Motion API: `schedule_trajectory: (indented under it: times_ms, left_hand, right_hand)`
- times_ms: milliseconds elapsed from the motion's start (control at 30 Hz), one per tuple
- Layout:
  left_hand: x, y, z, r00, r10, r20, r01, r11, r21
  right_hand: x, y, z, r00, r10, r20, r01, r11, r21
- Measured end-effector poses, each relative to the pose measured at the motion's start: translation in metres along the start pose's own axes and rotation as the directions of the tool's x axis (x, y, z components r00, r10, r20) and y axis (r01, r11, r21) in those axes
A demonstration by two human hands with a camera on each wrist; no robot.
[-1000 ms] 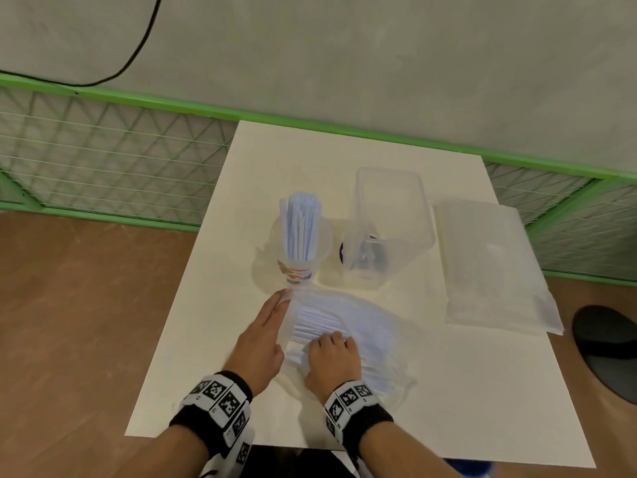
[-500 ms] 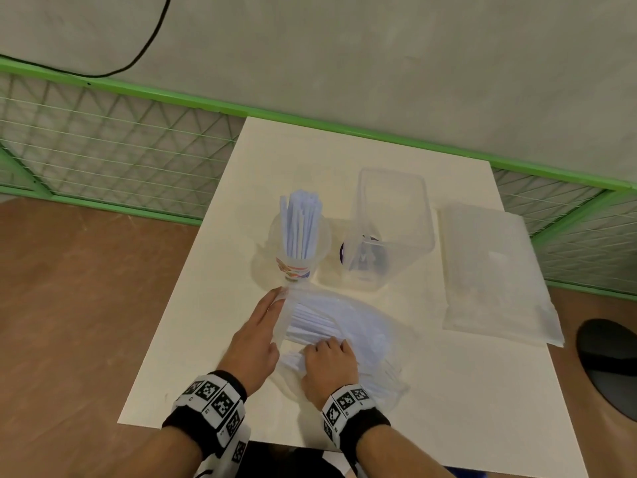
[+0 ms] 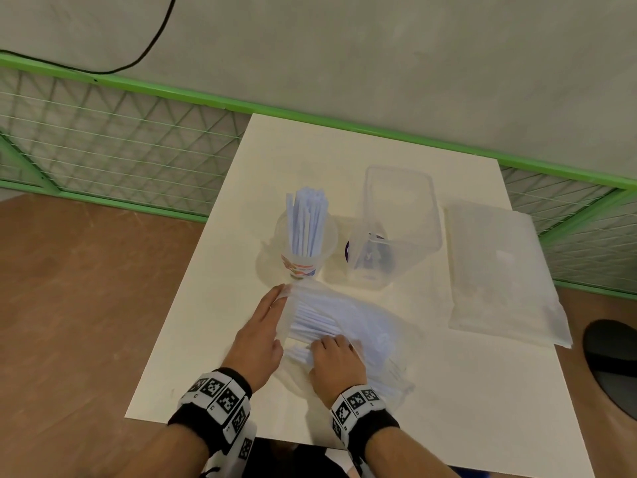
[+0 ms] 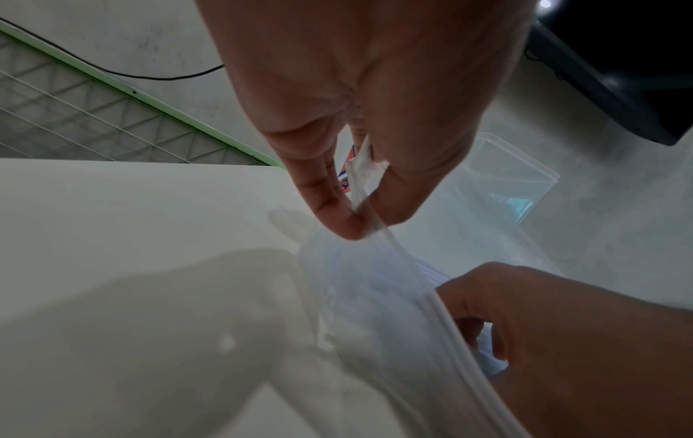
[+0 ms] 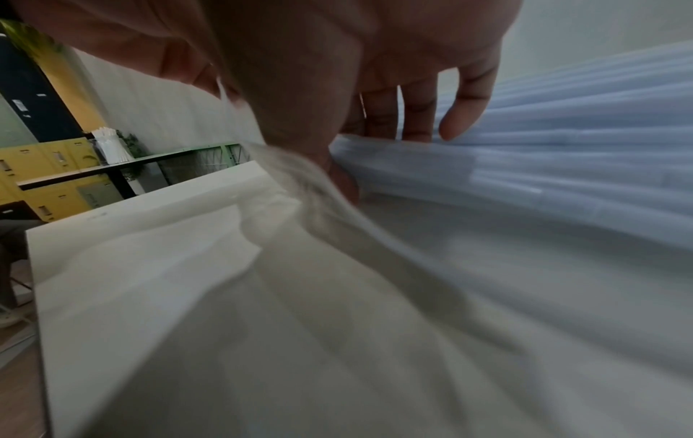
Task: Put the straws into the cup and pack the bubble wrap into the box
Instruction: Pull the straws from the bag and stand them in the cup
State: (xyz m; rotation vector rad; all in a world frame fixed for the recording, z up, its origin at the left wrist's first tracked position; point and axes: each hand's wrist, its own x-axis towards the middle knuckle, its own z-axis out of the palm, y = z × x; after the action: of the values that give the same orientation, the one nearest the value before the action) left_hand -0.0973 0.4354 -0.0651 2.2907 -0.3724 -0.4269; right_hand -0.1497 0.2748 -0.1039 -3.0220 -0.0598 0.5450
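A clear bag of pale blue straws (image 3: 348,326) lies on the white table (image 3: 448,391) near the front. My left hand (image 3: 272,315) holds the bag's mouth, and in the left wrist view it (image 4: 360,216) pinches the bag's edge strip between thumb and fingers. My right hand (image 3: 332,343) reaches into the bag, its fingers (image 5: 416,127) curled over a bundle of straws (image 5: 562,169) with the thumb under it. Behind the bag a printed plastic cup (image 3: 303,257) stands upright with several straws in it. To the cup's right stands the clear box (image 3: 400,232), and the folded bubble wrap (image 3: 499,270) lies flat beside the box.
A green mesh fence (image 3: 120,153) runs along the table's far and left sides, with a grey wall behind it. Brown floor lies to the left. A dark round object (image 3: 613,367) sits off the table's right edge.
The head view has shifted slightly. Both hands stay at the bag's mouth, the right one still inside among the straws.
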Motion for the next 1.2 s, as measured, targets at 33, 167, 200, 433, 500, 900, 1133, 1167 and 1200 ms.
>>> schedule_trajectory:
  times_ms: [33, 167, 200, 433, 500, 900, 1133, 1167, 1200]
  left_hand:
    - [0.0, 0.0, 0.0, 1.0, 0.0, 0.0, 0.0, 1.0, -0.001]
    - [-0.001, 0.001, -0.001, 1.0, 0.003, 0.002, -0.003, 1.0, -0.003]
    - [-0.001, 0.0, 0.0, 1.0, -0.003, 0.002, 0.003, 1.0, -0.005]
    - [0.0, 0.0, -0.003, 1.0, -0.001, -0.002, 0.001, 1.0, 0.005]
    - [0.001, 0.0, -0.003, 1.0, 0.0, -0.002, 0.0, 1.0, 0.006]
    - [0.003, 0.002, -0.005, 1.0, 0.02, 0.003, -0.02, 1.0, 0.004]
    - [0.005, 0.003, -0.008, 1.0, -0.001, 0.015, 0.001, 1.0, 0.018]
    - [0.005, 0.003, -0.008, 1.0, -0.004, 0.021, 0.003, 1.0, 0.017]
    - [0.005, 0.003, -0.008, 1.0, -0.002, 0.024, 0.002, 1.0, 0.013]
  right_hand:
    - [0.001, 0.001, 0.0, 1.0, -0.003, 0.003, 0.003, 1.0, -0.007]
    - [0.0, -0.001, -0.004, 0.999, 0.002, 0.046, -0.001, 1.0, -0.016]
    - [-0.001, -0.001, -0.005, 0.999, -0.002, 0.048, 0.002, 1.0, 0.0]
    - [-0.008, 0.006, -0.042, 0.994, 0.1, -0.05, -0.078, 0.94, 0.332]
    - [-0.011, 0.006, -0.056, 0.986, 0.122, -0.111, -0.049, 0.859, 0.51]
    - [-0.019, 0.025, -0.067, 0.962, 0.215, -0.171, 0.014, 0.584, 0.811]
    - [-0.009, 0.035, -0.193, 0.937, 0.16, -0.312, 0.184, 0.533, 0.826]
    - [-0.005, 0.035, -0.217, 0.915, 0.179, -0.362, 0.224, 0.52, 0.824]
    - [0.001, 0.036, -0.238, 0.891, 0.194, -0.411, 0.26, 0.526, 0.81]
